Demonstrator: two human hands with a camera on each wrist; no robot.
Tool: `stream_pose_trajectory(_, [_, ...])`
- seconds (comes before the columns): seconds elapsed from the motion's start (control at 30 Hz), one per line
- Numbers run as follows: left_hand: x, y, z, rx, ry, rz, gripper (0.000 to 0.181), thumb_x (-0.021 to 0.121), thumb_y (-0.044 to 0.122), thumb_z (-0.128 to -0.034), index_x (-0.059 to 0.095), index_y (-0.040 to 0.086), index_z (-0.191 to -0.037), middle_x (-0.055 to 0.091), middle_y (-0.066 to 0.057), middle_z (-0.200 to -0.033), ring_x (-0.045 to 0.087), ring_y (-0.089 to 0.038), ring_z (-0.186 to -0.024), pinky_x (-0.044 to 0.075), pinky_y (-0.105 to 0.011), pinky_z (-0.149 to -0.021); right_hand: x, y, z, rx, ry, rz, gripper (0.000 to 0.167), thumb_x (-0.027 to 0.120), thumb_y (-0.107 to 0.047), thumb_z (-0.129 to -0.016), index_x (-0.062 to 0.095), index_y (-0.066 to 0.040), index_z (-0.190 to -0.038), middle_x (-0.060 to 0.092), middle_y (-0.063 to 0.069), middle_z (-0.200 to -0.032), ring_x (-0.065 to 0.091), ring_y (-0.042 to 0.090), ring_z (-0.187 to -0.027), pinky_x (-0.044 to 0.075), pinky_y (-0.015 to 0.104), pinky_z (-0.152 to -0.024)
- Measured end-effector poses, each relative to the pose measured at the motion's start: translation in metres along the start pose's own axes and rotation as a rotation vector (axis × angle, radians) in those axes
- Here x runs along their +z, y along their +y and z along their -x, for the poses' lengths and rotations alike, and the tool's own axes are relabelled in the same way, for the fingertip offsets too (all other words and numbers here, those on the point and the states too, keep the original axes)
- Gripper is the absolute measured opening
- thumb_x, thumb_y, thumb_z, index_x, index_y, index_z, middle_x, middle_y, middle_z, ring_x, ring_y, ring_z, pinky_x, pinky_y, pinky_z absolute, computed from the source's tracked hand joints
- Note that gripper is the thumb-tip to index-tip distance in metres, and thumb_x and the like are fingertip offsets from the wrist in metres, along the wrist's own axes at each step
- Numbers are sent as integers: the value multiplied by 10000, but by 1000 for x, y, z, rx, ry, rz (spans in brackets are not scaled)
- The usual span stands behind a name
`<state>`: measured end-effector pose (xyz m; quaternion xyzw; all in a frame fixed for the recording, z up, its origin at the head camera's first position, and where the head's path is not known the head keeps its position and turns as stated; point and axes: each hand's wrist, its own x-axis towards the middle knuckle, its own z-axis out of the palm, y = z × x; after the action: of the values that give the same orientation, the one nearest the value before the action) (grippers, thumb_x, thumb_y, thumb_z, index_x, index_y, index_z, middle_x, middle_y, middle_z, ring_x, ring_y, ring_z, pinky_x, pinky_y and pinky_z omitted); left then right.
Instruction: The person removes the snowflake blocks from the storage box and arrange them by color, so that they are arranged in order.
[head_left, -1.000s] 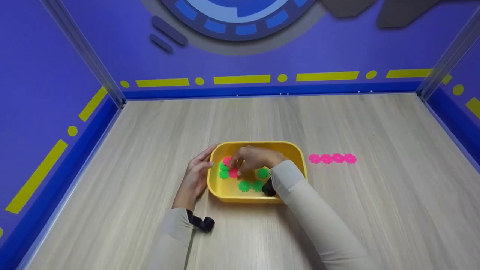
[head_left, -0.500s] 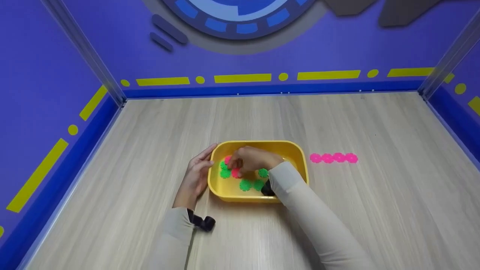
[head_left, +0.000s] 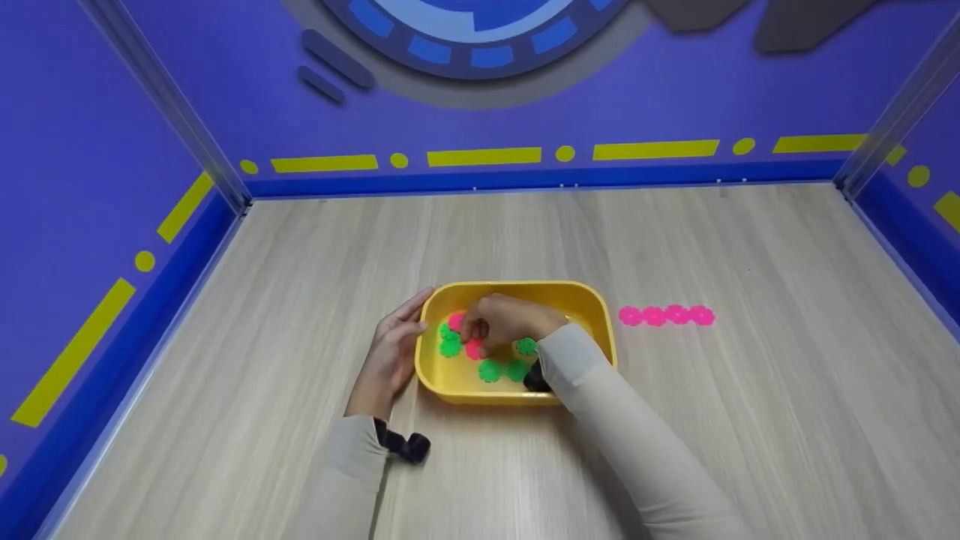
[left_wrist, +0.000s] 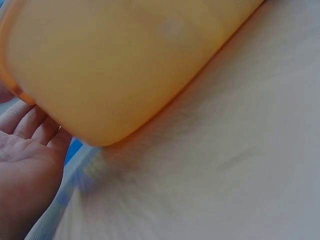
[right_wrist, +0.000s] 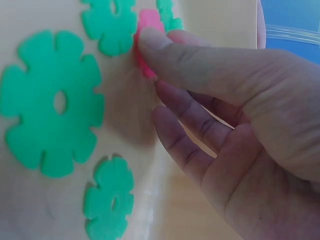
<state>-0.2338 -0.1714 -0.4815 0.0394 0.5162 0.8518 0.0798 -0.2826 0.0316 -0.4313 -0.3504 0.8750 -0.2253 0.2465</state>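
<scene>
Yellow plastic rectangular tub [head_left: 487, 399]: left hand [head_left: 390, 346] holds its left edge. Inside, right hand [head_left: 512, 315] pinches 1 pink flower-shaped disc [right_wrist: 149, 19].

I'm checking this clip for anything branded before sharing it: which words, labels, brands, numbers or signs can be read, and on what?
None can be read in any view.
Yellow container: no lettering on the sides that show.
Pink pieces and green pieces: no readable marks.
Back wall: yellow bars and dots, pattern only.
Black wrist devices: too small to tell.
</scene>
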Motion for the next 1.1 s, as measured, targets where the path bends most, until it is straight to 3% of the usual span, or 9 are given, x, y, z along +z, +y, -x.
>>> stream_pose_trajectory(0.2, [2,2,0,-18,18,23,603,396,-113,-859,322,-71,-1455,319,-186,-1543,321,-244,-1415,267,-398,-1169,-2,2,1,-41,-7,9,221,743,-19,-791,707,-51,-1007,684,58,-939,554,133,-801,517,230,-777])
stream_pose_trajectory(0.6, [4,2,0,-17,22,41,606,377,-128,-854,318,-75,-1455,305,-184,-1550,296,-251,-1427,232,-401,-1186,-3,1,5,9,-8,10,184,732,-2,-794,713,-90,-954,674,13,-873,543,121,-768,525,245,-762])
stream_pose_trajectory(0.9, [4,1,-1,-16,19,38,611,376,-128,-853,318,-70,-1457,296,-180,-1556,280,-249,-1437,228,-397,-1188,-6,1,12,36,18,-2,194,717,45,-772,696,-93,-906,631,-12,-788,518,128,-709,482,215,-652])
stream_pose_trajectory(1.1, [2,1,-1,-19,17,23,618,387,-118,-847,311,-72,-1459,291,-182,-1557,273,-251,-1441,235,-394,-1183,-11,2,16,-4,44,47,206,683,64,-782,720,-98,-904,666,8,-811,524,125,-697,485,204,-634])
